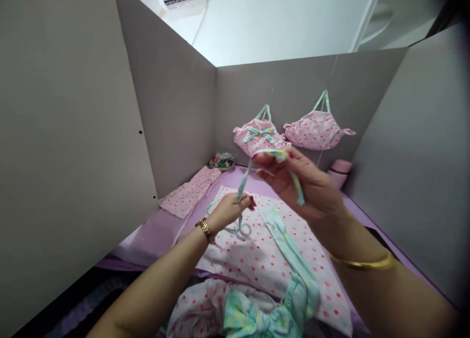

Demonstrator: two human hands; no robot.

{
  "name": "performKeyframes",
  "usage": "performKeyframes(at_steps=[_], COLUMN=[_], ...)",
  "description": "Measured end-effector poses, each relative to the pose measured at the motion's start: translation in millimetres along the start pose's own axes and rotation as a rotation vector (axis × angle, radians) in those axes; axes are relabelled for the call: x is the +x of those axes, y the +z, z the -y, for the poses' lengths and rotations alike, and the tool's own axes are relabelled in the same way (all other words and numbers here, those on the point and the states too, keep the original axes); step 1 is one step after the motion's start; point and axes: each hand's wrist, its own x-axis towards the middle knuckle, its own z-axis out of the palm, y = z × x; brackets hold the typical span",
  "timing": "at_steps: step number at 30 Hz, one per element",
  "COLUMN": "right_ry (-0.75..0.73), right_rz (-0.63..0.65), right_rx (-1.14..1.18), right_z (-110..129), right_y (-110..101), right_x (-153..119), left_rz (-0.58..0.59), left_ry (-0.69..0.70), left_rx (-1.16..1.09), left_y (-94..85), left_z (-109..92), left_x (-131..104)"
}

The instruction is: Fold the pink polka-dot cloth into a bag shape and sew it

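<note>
A thin green-and-yellow fabric strap (pixel 243 185) runs between my two hands above the table. My right hand (pixel 306 184), raised higher, pinches it near one end, and a short tail hangs below the fingers. Lower and to the left, my left hand (pixel 235 208) has its fingers closed on the same strap, whose rest hangs in loops beneath. Under both hands lies pink dotted fabric (pixel 257 252), with a wider green fabric strip (pixel 290 245) across it. Nearest me is a bunched dotted piece with a green bow (pixel 257 318).
Two dotted bags (pixel 259 135) with green straps hang on the grey partition (pixel 242 88). Folded dotted fabric (pixel 191 191) and a small basket of odds and ends (pixel 223 161) sit at the back left. A pink bottle (pixel 340 171) stands at the back right. Partitions enclose the purple-covered table (pixel 147 233).
</note>
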Motion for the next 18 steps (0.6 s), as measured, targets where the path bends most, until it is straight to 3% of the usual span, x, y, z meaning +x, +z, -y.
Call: performKeyframes(at_steps=[3,6,8,10,12,14,16,18], right_ry=[-0.06,0.107,0.254,0.34,0.445,0.589,0.632,0.566], right_rz=[-0.219,-0.362,-0.311,-0.177,-0.004,0.081,0.052,-0.038], right_rx=[-0.04,-0.06,-0.051,-0.047,-0.111,-0.128,-0.132,-0.147], right_z=[6,-22,-53,-82,-102,-110,-109,-103], right_y=[-24,-41,-35,-18,-3,1,-3,-11], right_x=[-1,-8,-19,-34,-50,-63,-68,-68], left_rz=[0.022,0.032,0.064,0.073,0.021,-0.071,-0.141,-0.074], left_ry=[-0.072,-0.102,-0.149,-0.181,-0.142,-0.048,0.026,0.007], left_rx=[-0.161,-0.276,-0.377,-0.492,-0.494,-0.395,-0.27,-0.084], left_y=[-15.0,-18.3,-10.6,-2.4,-1.5,-9.7,-19.9,-22.7], left_z=[-15,-35,-44,-48,-47,-45,-42,-37], left_x=[0,-10,-15,-16,-14,-13,-16,-26])
